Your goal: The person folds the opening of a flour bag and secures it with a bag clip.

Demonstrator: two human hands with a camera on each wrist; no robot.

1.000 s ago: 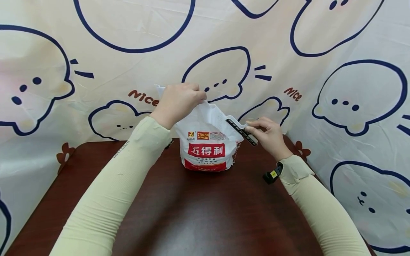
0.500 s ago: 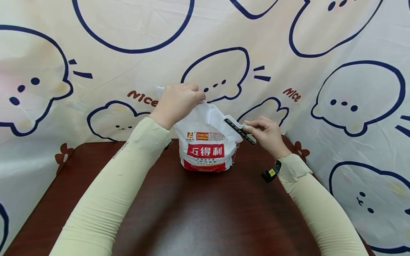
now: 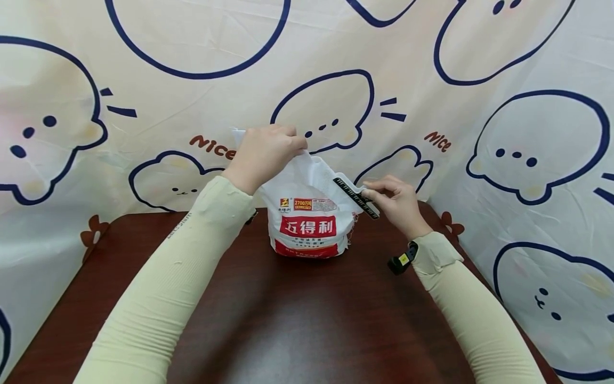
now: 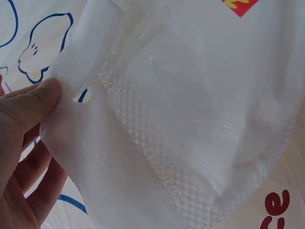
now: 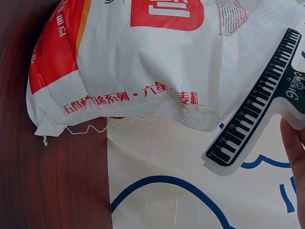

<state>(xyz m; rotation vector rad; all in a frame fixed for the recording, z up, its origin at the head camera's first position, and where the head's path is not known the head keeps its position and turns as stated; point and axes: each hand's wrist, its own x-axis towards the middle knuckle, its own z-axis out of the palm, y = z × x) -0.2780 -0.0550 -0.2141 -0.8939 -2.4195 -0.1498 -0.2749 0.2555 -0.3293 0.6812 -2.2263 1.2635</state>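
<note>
A white flour bag [image 3: 307,205] with red printed labels stands on the table, its upper part drawn up into a loose, creased sheet. My left hand [image 3: 268,154] pinches the bag's top edge above its left side; in the left wrist view the thumb [image 4: 45,93] presses the white plastic against the fingers. To the right, my right hand [image 3: 393,202] pinches the handle of a clip [image 3: 356,197] with a piano-key pattern. The clip's long bar [image 5: 257,100] slants and overlaps the bag's right upper edge in the head view. Most of the right hand is outside the right wrist view.
The dark brown wooden table [image 3: 307,320] spreads in front of the bag. A pale curtain [image 3: 201,101] with blue cartoon outlines hangs behind and on both sides. Loose stitching thread [image 5: 88,129] trails from the bag's side seam.
My right hand and the clip have shifted slightly left, closer to the bag. The left hand keeps its hold on the bag's top, almost unmoved.
</note>
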